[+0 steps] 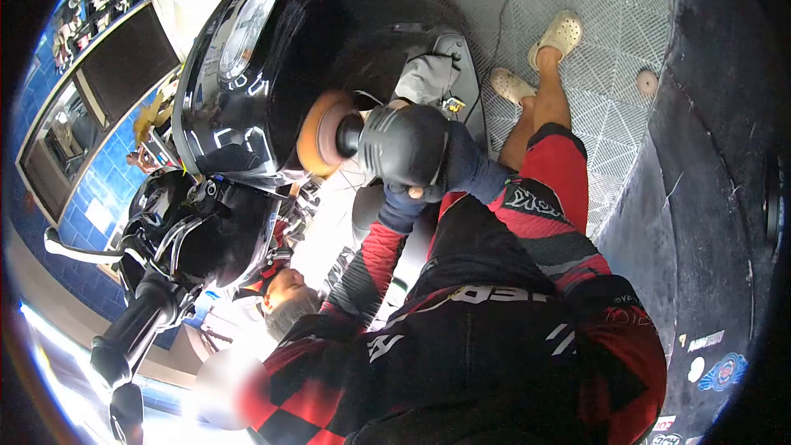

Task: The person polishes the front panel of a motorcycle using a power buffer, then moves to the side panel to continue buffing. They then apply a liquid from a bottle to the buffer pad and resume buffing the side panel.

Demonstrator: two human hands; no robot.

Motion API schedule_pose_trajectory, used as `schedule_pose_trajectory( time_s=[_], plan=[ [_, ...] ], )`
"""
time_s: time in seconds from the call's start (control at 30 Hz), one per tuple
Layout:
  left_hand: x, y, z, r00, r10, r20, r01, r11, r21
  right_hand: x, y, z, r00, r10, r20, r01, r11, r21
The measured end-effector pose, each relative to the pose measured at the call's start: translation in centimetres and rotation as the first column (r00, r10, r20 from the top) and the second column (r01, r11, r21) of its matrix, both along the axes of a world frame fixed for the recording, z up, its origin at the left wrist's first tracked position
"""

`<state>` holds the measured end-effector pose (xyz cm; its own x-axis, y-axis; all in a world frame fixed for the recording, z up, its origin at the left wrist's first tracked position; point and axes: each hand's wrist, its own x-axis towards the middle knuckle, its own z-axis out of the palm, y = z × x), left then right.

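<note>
A black polisher [404,144] is held at the centre, its orange foam pad [317,133] against a glossy black body panel [329,41]. My left hand [404,202] is wrapped round the underside of the polisher, in dark blue fabric with a bare fingertip showing. On the other side, my right hand [471,166] grips the rear of the tool, mostly hidden by dark blue covering. A grey cloth [427,77] lies beside the polisher on a grey part of the vehicle.
A motorcycle handlebar [148,297] stands at the left. Another person's head [292,297] is below the polisher. Beige clogs [563,35] rest on the patterned grey floor [618,74], near a thin dark cable. A dark, scratched surface [717,165] runs along the right.
</note>
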<state>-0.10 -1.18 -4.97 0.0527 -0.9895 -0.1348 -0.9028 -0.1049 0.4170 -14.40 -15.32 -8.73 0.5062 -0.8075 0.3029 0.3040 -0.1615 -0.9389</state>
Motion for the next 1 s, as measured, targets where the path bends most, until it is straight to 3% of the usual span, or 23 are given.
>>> schedule_pose_trajectory(
  time_s=[0.03, 0.07, 0.1, 0.13, 0.2, 0.23, 0.27, 0.37, 0.4, 0.47, 0.5, 0.53, 0.57, 0.6, 0.63, 0.67, 0.7, 0.73, 0.8, 0.87, 0.9, 0.93, 1.0],
  plan=[
    [0.3, -0.1, -0.8, 0.994, 0.077, -0.072, -0.080, 0.996, -0.039, 0.4, 0.3, -0.3, 1.000, 0.000, 0.003, 0.000, 1.000, -0.003],
    [0.1, -1.8, -1.3, 0.977, 0.150, -0.148, -0.162, 0.984, -0.074, 1.0, 0.9, -1.1, 0.997, -0.011, 0.075, -0.019, 0.921, 0.389],
    [-0.1, -3.6, -1.8, 0.999, 0.041, 0.029, -0.039, 0.997, -0.069, 1.5, 1.6, -1.8, 0.990, -0.048, 0.135, -0.064, 0.694, 0.717],
    [1.5, -3.5, -4.2, 1.000, -0.016, 0.012, 0.014, 0.995, 0.100, 2.2, 2.4, -2.2, 0.958, -0.252, 0.133, 0.036, 0.570, 0.821],
    [0.5, -6.3, -5.9, 0.985, 0.096, -0.142, -0.064, 0.974, 0.217, 2.7, 3.5, -5.0, 0.970, -0.240, 0.041, 0.072, 0.443, 0.893],
    [-0.1, -7.3, -5.8, 0.998, 0.022, -0.063, -0.006, 0.970, 0.244, 3.3, 4.5, -7.3, 0.976, -0.218, 0.015, 0.073, 0.389, 0.918],
    [-0.6, -8.2, -5.7, 0.998, -0.058, 0.016, 0.051, 0.959, 0.279, 3.3, 4.9, -7.6, 0.970, -0.241, 0.013, 0.042, 0.222, 0.974],
    [-1.6, -8.2, -5.8, 0.997, -0.027, -0.075, 0.046, 0.961, 0.272, 3.5, 5.7, -8.9, 0.957, -0.288, 0.018, -0.024, -0.020, 1.000],
    [-1.7, -8.0, -5.8, 0.994, -0.032, -0.104, 0.057, 0.967, 0.249, 3.2, 6.3, -9.1, 0.956, -0.291, 0.017, -0.024, -0.019, 1.000],
    [-1.4, -6.1, -6.1, 0.997, 0.037, -0.068, -0.018, 0.964, 0.264, 1.9, 5.4, -6.1, 0.992, -0.117, -0.039, 0.059, 0.177, 0.982],
    [-1.3, -5.1, -5.2, 0.990, 0.125, -0.058, -0.100, 0.941, 0.323, 2.1, 5.8, -5.6, 0.979, -0.194, -0.062, 0.122, 0.318, 0.940],
    [-1.3, -4.5, -4.5, 0.976, 0.212, -0.043, -0.180, 0.908, 0.378, 0.4, 4.3, -3.6, 1.000, 0.026, 0.005, -0.012, 0.277, 0.961],
    [-1.4, -4.4, -4.4, 0.836, 0.454, -0.308, -0.329, 0.864, 0.382, 1.0, 5.2, -3.7, 0.997, -0.073, -0.009, 0.039, 0.422, 0.906],
    [-1.6, -4.0, -4.0, 0.835, 0.455, -0.309, -0.330, 0.864, 0.381, 1.8, 5.8, -3.6, 0.985, -0.171, -0.008, 0.102, 0.551, 0.828],
    [-2.1, -4.0, -3.0, 0.797, 0.487, -0.356, -0.389, 0.866, 0.314, 2.0, 5.8, -2.8, 0.973, -0.216, 0.081, 0.048, 0.535, 0.844],
    [-2.4, -3.9, -2.3, 0.757, 0.513, -0.405, -0.449, 0.859, 0.247, 2.0, 5.8, -2.9, 0.986, -0.141, 0.084, 0.009, 0.557, 0.831],
    [-1.6, -2.7, -2.6, 0.585, 0.647, -0.489, -0.530, 0.761, 0.374, 1.8, 5.7, -2.7, 0.993, -0.106, 0.057, 0.019, 0.611, 0.792],
    [-0.7, -1.1, -3.2, 0.743, 0.575, -0.343, -0.493, 0.817, 0.300, 1.7, 5.6, -2.4, 0.997, -0.073, 0.030, 0.027, 0.662, 0.749],
    [-0.3, 0.7, -3.5, 0.874, 0.427, -0.231, -0.404, 0.904, 0.142, 1.7, 5.6, -2.3, 0.994, -0.031, 0.105, -0.057, 0.672, 0.738],
    [0.4, 3.2, -4.5, 0.682, 0.584, -0.440, -0.586, 0.797, 0.149, 1.6, 5.5, -2.4, 0.984, 0.011, 0.176, -0.136, 0.681, 0.719],
    [0.9, 4.4, -4.5, 0.875, 0.394, -0.282, -0.406, 0.914, 0.019, 1.5, 5.5, -2.4, 0.979, 0.150, 0.137, -0.203, 0.711, 0.673],
    [1.0, 4.7, -4.7, 0.875, 0.392, -0.284, -0.403, 0.915, 0.021, 1.4, 5.5, -2.5, 0.956, 0.282, 0.087, -0.272, 0.728, 0.629],
    [1.5, 5.4, -5.1, 0.451, 0.645, -0.617, -0.650, 0.711, 0.269, 1.6, 5.6, -2.5, 0.955, 0.294, 0.042, -0.263, 0.772, 0.579]
  ],
)
